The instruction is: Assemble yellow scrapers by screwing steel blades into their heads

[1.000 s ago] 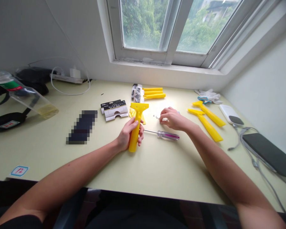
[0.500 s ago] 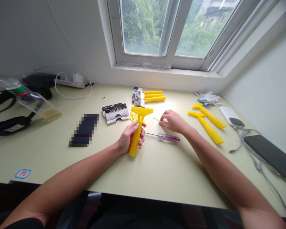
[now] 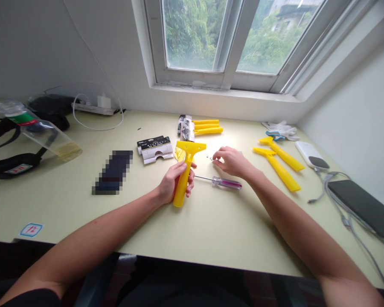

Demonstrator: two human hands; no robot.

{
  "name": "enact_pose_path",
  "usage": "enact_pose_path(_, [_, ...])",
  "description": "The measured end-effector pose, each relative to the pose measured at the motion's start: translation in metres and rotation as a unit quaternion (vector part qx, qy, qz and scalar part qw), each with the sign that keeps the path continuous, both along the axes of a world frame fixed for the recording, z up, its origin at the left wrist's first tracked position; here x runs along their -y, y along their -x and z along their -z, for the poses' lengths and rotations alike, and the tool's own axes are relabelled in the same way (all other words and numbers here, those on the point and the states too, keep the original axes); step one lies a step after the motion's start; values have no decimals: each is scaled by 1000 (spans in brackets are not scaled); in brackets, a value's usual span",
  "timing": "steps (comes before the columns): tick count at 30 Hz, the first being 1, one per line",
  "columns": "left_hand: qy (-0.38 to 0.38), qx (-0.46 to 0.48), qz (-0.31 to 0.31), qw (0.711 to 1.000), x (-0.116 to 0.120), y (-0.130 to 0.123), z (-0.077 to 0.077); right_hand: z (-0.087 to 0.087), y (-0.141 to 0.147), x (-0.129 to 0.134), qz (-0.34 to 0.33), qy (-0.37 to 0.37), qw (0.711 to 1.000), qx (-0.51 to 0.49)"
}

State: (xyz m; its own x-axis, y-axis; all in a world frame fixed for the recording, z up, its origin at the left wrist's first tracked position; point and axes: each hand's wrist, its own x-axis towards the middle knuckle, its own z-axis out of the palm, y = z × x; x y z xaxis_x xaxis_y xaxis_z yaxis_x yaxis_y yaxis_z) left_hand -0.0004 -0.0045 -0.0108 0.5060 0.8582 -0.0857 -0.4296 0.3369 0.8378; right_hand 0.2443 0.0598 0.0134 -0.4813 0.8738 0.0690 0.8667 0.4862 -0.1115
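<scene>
A yellow scraper (image 3: 183, 181) is in my left hand (image 3: 169, 184), fingers wrapped round its handle and its wide head pointing away from me. My right hand (image 3: 228, 161) rests on the table with thumb and fingertips drawn together beside several tiny metal pieces (image 3: 210, 158), perhaps screws or nuts. Whatever those fingertips pinch is too small to make out. Just below lies a screwdriver (image 3: 227, 183) with a clear and purple handle, its shaft running toward my left hand. Behind the scraper's head, a yellow piece (image 3: 179, 154) lies partly hidden.
Two yellow scrapers (image 3: 280, 170) lie at right, near white gloves (image 3: 280, 130), a white device (image 3: 311, 154) and a dark power bank (image 3: 363, 209) with cables. Black-and-white packaging (image 3: 156, 149) and packed yellow handles (image 3: 208, 126) sit farther back. At left are a pixelated dark object (image 3: 113, 172) and a bottle (image 3: 48, 136).
My right hand has shifted very slightly at the small metal pieces. The left hand keeps its hold on the scraper, and the whole view has tilted a little.
</scene>
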Motion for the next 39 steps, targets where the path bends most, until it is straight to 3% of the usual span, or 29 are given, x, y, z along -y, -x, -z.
enact_pose_path(12, [17,17,15,1000,1,0,-2,13,2,-4,-36,-25,999,-17])
enact_pose_path(15, [-10,-4,8,1000,3,-1,-6,4,2,-2,-23,-32,997,-60])
enact_pose_path(19, [-58,-37,18,997,9,-3,-12,-25,7,9,15,-59,973,-223])
enact_pose_path(21, [-70,-57,27,996,11,-4,-14,-40,13,19,7,-60,953,-295])
enact_pose_path(23, [-77,-78,31,993,13,-6,-13,-49,21,29,-19,-50,951,-304])
enact_pose_path(28, [-97,-124,27,987,17,-9,-10,-48,34,43,-69,-95,967,-225])
enact_pose_path(32, [-106,-145,19,984,19,-10,-10,-47,34,43,-66,-114,966,-222])
enact_pose_path(35, [-100,-132,32,986,18,-9,-9,-53,31,43,-35,-89,963,-251])
enact_pose_path(39, [-55,-65,56,995,14,-6,-8,-60,22,40,-19,5,940,-340])
